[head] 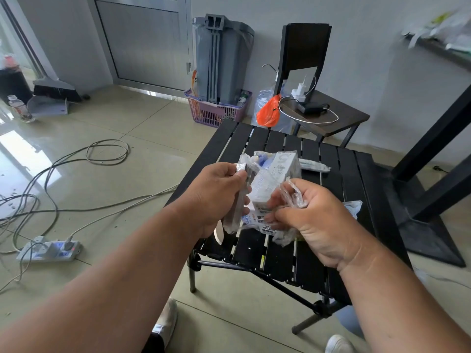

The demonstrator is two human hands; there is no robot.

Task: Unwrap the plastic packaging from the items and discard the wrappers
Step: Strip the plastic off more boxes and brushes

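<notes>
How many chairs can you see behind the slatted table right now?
1: a dark chair stands behind the black slatted table, against the wall, with a charger and white cable on its seat. More could sit outside the frame.

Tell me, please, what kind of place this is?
Probably a plain utility or work room, not a lived-in home: tiled floor, grey bin by the wall, broom, and a power strip with loose cables.
</notes>
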